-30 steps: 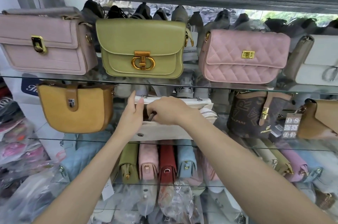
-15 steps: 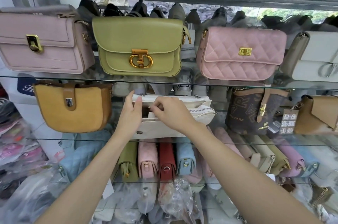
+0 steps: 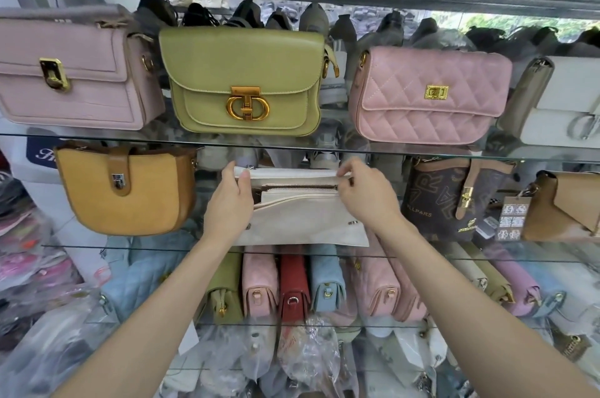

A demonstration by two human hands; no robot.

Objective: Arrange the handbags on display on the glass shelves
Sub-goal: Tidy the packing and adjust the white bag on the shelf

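Note:
A white handbag (image 3: 302, 219) stands on the middle glass shelf (image 3: 422, 253), between a mustard saddle bag (image 3: 123, 193) and a brown monogram bag (image 3: 454, 199). My left hand (image 3: 229, 203) holds the white bag's left end, thumb on its top edge. My right hand (image 3: 365, 191) pinches the top edge near the zip at the right end. On the upper glass shelf (image 3: 357, 149) stand a mauve bag (image 3: 71, 73), a green bag (image 3: 243, 82), a pink quilted bag (image 3: 428, 95) and a white bag (image 3: 561, 105).
A tan bag (image 3: 565, 206) sits at the far right of the middle shelf with a tag beside it. Several bags stand side-on on the lower shelf, among them a red bag (image 3: 293, 287). Plastic-wrapped goods fill the bottom and left.
My right hand has moved from the middle of the white bag's top to its right end. The bag's zipped top now shows between my hands. The view has shifted slightly.

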